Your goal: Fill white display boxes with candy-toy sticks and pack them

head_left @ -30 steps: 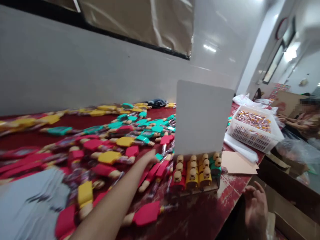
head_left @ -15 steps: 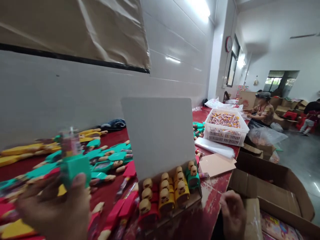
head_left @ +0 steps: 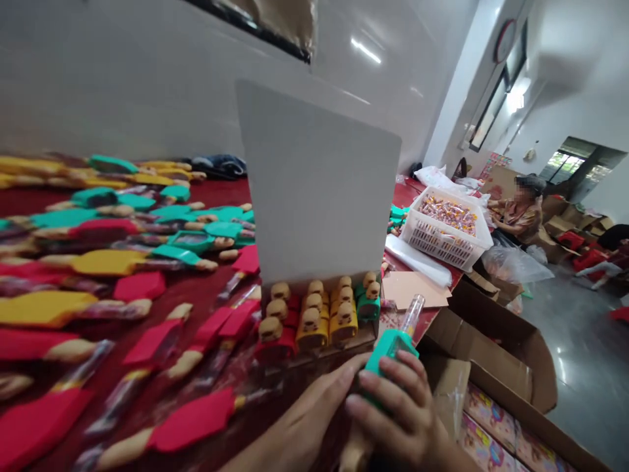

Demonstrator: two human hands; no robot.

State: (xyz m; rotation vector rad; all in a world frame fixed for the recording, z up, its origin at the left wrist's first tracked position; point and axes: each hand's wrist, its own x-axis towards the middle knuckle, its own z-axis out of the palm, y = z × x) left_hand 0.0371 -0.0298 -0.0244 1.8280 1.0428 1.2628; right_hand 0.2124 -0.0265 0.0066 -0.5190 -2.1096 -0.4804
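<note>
Close to the table's front edge, my right hand [head_left: 398, 400] has its fingers wrapped over a green plastic toy [head_left: 388, 351]. A clear tube [head_left: 413, 311] with something colourful inside sticks up from the toy's far end, and a beige knob shows blurred below. My left hand [head_left: 314, 406] grips the same toy from the left; most of its fingers are hidden behind it. Just beyond stands an open display box [head_left: 339, 347] with a tall grey back panel [head_left: 319, 190]. Red, yellow and green toys with beige animal heads stand in rows inside it.
Many red, yellow and green toys [head_left: 191, 419] lie over the red table on the left. To the right are a white basket [head_left: 442, 242] of small tubes, a plastic roll [head_left: 417, 261], card sheets [head_left: 413, 288] and a carton [head_left: 521, 354] holding printed boxes. A person [head_left: 521, 210] sits farther back.
My left hand has brought the green toy from the left side over to the front of the display box. My right hand has come up from the carton's side and closed on it. The view has tilted.
</note>
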